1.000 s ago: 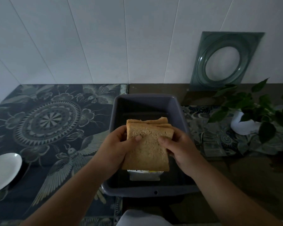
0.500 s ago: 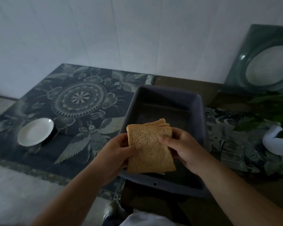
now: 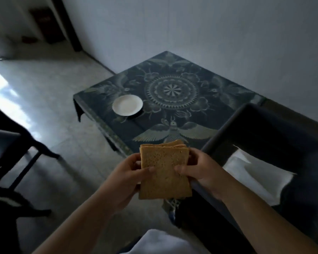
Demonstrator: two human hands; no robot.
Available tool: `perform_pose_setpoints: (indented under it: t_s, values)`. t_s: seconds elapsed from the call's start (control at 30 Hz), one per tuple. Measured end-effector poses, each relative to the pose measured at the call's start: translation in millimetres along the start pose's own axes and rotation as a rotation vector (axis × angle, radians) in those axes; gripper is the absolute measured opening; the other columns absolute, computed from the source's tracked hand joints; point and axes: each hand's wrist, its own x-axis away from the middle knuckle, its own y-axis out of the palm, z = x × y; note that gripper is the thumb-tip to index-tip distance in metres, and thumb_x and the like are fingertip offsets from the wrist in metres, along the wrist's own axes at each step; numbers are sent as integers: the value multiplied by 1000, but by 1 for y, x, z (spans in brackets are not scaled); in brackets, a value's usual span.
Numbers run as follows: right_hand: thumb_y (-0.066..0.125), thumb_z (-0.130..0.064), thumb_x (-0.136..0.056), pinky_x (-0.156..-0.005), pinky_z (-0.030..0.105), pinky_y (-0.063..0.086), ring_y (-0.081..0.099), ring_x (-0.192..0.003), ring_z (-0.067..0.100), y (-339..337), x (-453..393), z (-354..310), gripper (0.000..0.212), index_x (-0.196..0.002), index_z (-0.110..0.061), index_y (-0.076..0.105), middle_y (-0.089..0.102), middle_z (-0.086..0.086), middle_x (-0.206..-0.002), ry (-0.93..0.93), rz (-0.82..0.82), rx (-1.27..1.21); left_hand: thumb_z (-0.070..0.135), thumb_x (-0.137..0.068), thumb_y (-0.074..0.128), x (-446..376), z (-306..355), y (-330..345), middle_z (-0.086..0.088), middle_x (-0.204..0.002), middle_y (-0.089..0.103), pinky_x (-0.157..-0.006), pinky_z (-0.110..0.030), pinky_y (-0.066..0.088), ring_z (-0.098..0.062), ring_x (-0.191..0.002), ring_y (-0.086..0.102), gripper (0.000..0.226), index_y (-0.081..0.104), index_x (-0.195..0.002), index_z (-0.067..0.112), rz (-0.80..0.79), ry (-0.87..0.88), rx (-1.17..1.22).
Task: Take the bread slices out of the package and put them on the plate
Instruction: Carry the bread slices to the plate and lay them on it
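Note:
A stack of brown bread slices (image 3: 164, 171) is held upright in front of me, over the table's near edge. My left hand (image 3: 126, 177) grips its left side with the thumb on the front slice. My right hand (image 3: 200, 168) grips its right side the same way. The white round plate (image 3: 127, 105) lies bare on the patterned cloth, far up and to the left of the bread. A white package (image 3: 255, 177) lies flat inside the dark grey tub (image 3: 226, 131) at the right.
The dark patterned tablecloth (image 3: 173, 99) covers the table, whose left corner hangs near the tiled floor (image 3: 50, 92). A dark chair (image 3: 9, 149) stands at the left. A white wall rises behind the table.
The bread stack has come out of the tub and moved left, past its rim. The view has swung left, so the plate now sits near the middle and the package shows in the tub.

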Motion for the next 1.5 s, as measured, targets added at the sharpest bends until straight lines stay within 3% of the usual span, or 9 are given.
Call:
perform_pose_setpoints:
  t_s: [0.1,0.4,0.63,0.7,0.83,0.97,1.07,1.3,1.5]
  values:
    - [87,-27,-67,-83,43,58,71,-98,20,48,-30,-4,59,-118,-23,60,73,4,-109,28,-86,65,23,-67,83,25,2,-45,-7,-111,73,-78,-45,59,-26,-102,69,60,60,-122,15,97,46,16]
    - [90,-28,-61,-70,32,60,72,-92,14,203,-96,-5,63,-116,-27,60,73,1,-105,61,-459,258,19,-74,81,104,-22,-166,-3,-103,75,-72,-43,60,-24,-97,71,51,60,-121,16,477,140,206]
    - [89,-27,-63,-81,42,59,70,-100,19,283,-112,2,66,-121,-28,58,71,4,-113,90,-613,327,26,-69,84,149,-38,-216,6,-102,74,-71,-35,60,-17,-94,71,54,61,-118,24,602,179,277]
    - [87,-22,-68,-77,37,60,70,-98,17,301,-116,3,57,-117,-30,59,71,3,-112,89,-633,343,27,-68,86,158,-38,-228,5,-102,75,-75,-40,60,-18,-94,71,54,62,-116,24,611,186,287]
    - [86,-17,-70,-79,42,60,69,-100,20,333,-126,5,55,-117,-29,61,72,2,-110,91,-631,347,24,-69,85,169,-33,-253,1,-104,75,-87,-51,57,-22,-98,71,53,63,-117,23,631,196,317]
    - [88,-30,-59,-73,36,60,71,-95,14,353,-141,3,62,-114,-32,61,74,-7,-104,113,-639,324,19,-70,83,167,-27,-279,1,-105,74,-84,-45,58,-22,-100,70,50,64,-117,23,621,193,392]
    - [88,-30,-57,-75,38,60,71,-97,17,362,-163,-1,66,-116,-28,60,71,1,-110,139,-654,305,21,-71,83,155,-21,-298,1,-104,75,-76,-36,59,-20,-99,70,53,60,-119,18,647,179,387]
    - [84,-23,-62,-70,30,59,71,-93,14,386,-244,-16,55,-112,-25,60,69,7,-111,156,-662,250,20,-68,83,96,12,-352,-6,-106,74,-80,-44,57,-25,-101,70,52,63,-116,13,694,156,401]
    - [82,-23,-62,-78,39,60,67,-102,24,402,-336,-48,63,-119,-20,56,67,10,-115,170,-635,208,14,-73,80,23,71,-404,-6,-104,75,-72,-37,59,-23,-98,71,42,64,-112,14,727,148,387]
